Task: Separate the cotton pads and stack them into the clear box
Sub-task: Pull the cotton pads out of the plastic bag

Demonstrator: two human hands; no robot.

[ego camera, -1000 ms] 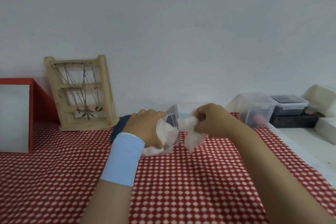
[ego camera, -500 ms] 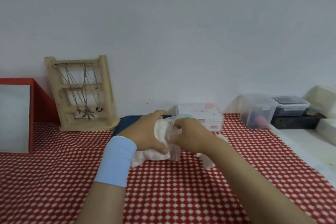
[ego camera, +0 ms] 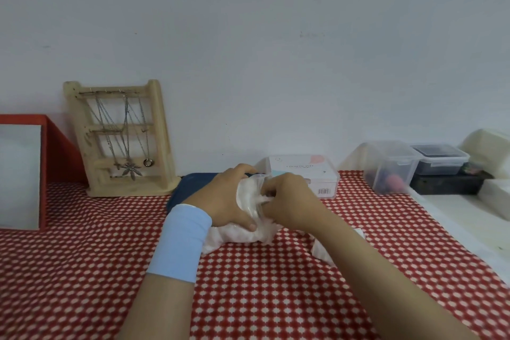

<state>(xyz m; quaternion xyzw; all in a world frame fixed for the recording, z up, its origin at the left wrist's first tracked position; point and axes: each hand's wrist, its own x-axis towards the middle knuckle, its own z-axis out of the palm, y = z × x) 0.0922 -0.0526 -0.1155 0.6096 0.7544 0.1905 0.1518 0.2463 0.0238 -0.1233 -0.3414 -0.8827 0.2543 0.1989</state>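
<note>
1. Centre of the frame: the left hand [ego camera: 229, 199] grips a plastic bag of cotton pads [ego camera: 242, 229] resting on the checked cloth [ego camera: 82, 270].
2. The right hand [ego camera: 287, 204] pinches pads at the bag's mouth.
3. Step in hand appears to be pulling pads out to separate them.
4. The clear box [ego camera: 306, 174] sits just behind the hands, lid apparently on.
5. A loose pad [ego camera: 321, 251] lies right of centre.
6. Next likely calls for peeling off pads while the bag is steadied.

Red-and-white checked cloth [ego camera: 276, 298] covers the counter; white cotton pads [ego camera: 242, 233]; pale blue wristband [ego camera: 179, 243]; dark blue lid [ego camera: 190, 188]; pale wooden rack [ego camera: 121, 141] with silver chains; red-framed panel [ego camera: 55, 152]; white wall [ego camera: 276, 50].
</note>
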